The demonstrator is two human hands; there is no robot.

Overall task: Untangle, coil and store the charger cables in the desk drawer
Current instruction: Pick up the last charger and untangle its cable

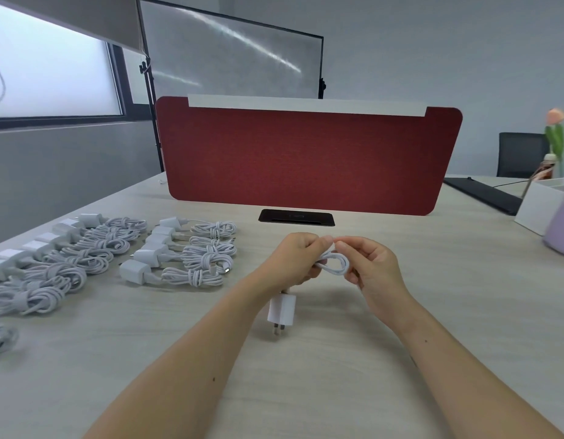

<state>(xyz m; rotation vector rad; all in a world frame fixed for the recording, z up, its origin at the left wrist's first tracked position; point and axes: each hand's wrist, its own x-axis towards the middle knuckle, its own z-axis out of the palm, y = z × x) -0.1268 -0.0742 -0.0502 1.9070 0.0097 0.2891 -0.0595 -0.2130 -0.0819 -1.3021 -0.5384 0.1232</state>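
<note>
Above the middle of the desk, my left hand grips a coiled white charger cable. My right hand pinches the cable's loose end by the top of the coil. The cable's white plug adapter hangs below my left hand, prongs down, just over the desk. Two rows of coiled white chargers lie on the desk to the left. No drawer is in view.
A red felt divider stands across the back of the desk, with a black cable port in front of it. A white box and a lilac object sit at the right edge. One more coil lies far left.
</note>
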